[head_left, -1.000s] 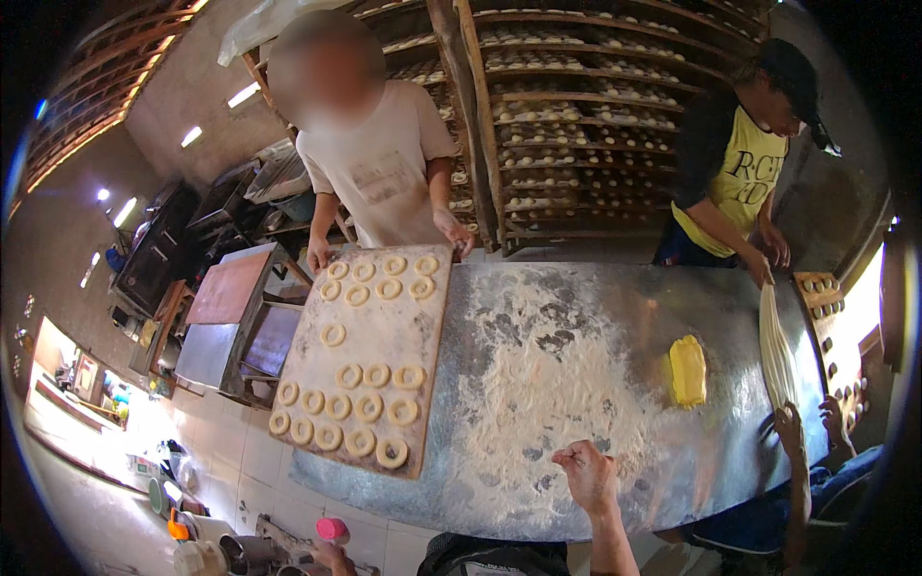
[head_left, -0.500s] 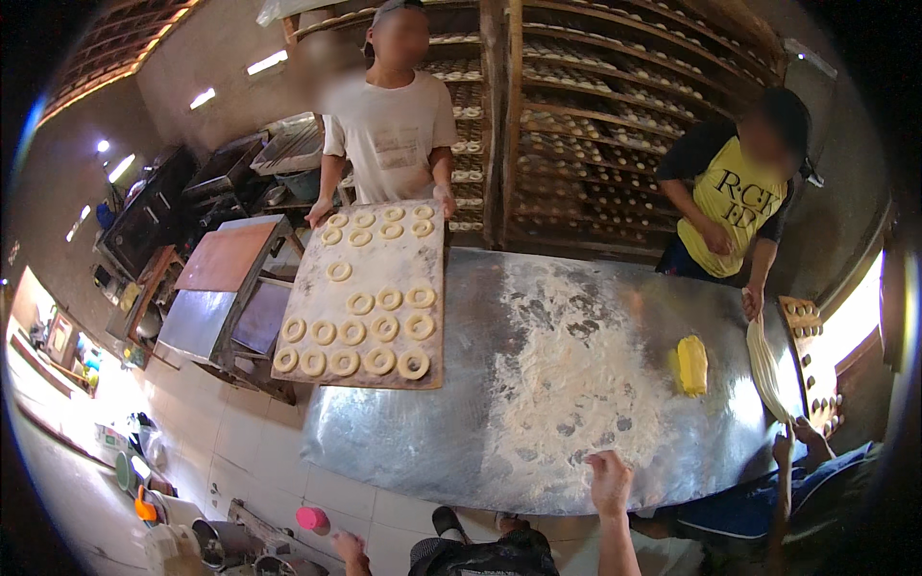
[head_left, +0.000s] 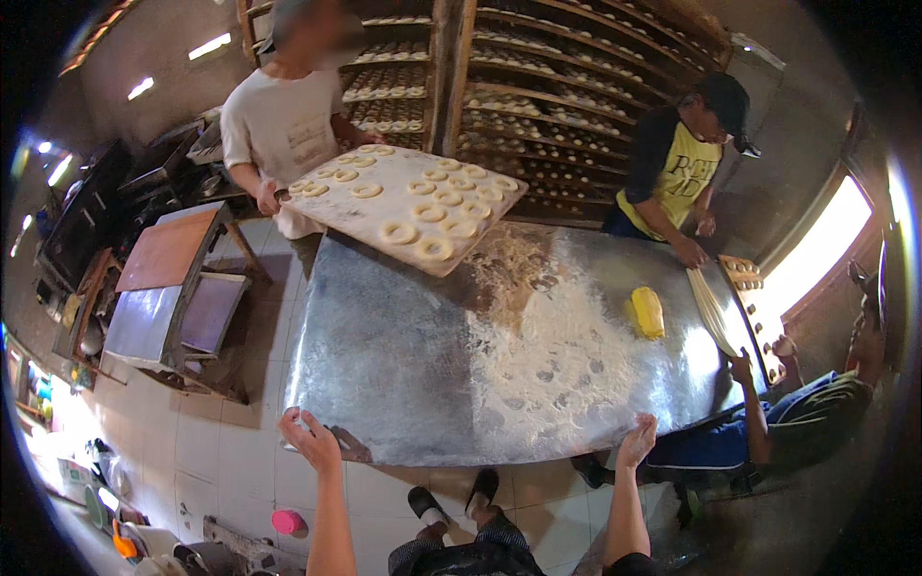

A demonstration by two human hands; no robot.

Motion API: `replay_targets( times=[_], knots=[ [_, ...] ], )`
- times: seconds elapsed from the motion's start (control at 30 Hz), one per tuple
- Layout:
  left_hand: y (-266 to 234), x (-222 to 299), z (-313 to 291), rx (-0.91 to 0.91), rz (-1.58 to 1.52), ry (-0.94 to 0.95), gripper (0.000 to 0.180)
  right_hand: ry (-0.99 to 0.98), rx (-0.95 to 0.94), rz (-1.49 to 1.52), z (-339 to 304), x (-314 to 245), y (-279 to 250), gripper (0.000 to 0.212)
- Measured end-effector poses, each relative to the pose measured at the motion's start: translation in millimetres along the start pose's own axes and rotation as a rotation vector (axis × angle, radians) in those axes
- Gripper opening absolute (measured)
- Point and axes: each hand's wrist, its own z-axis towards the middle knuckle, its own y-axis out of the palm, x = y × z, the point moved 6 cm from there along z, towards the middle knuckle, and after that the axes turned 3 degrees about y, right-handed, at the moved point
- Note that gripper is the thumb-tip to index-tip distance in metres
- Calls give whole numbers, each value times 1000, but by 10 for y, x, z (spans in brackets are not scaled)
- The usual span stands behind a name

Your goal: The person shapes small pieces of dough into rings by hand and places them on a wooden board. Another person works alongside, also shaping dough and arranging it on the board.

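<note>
My left hand [head_left: 312, 442] is at the near left corner of the metal-topped table [head_left: 384, 346], fingers apart and holding nothing. Over by the near edge, farther right, my right hand [head_left: 637, 442] is raised with its fingers loosely spread, also without anything in it. Whether either hand touches the edge I cannot tell. White flour [head_left: 547, 379] lies scattered over the middle of the tabletop. Across the table a person in a pale shirt [head_left: 288, 125] holds a wooden board [head_left: 331, 213] of ring-shaped dough pieces [head_left: 448, 197], tilted above the far left part.
A yellow block [head_left: 646, 314] sits right of the flour. Two people at the right hold a long dough strip [head_left: 713, 312] between them. Racks [head_left: 576, 96] of dough pieces stand behind. A low stand [head_left: 168, 278] is at left; a pink container [head_left: 286, 521] lies on the floor.
My left hand has come up to the table's left corner and my right hand has opened at the near edge. The board of dough rings has turned and moved over the far side. My view has shifted.
</note>
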Motion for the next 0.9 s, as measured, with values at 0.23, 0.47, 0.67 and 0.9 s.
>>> replay_targets(
  times=[0.23,0.47,0.67,0.9],
  knots=[
    [210,198,-104,-17,89,38,14,-146,-5,-240,391,32,166,5],
    [178,257,-124,-92,154,55,17,-162,-85,-331,329,90,273,9],
    [209,255,-150,-78,198,104,16,-152,-111,-408,347,113,288,8],
    [232,236,-134,-94,227,75,16,-131,-122,-420,305,53,271,10]
  ],
)
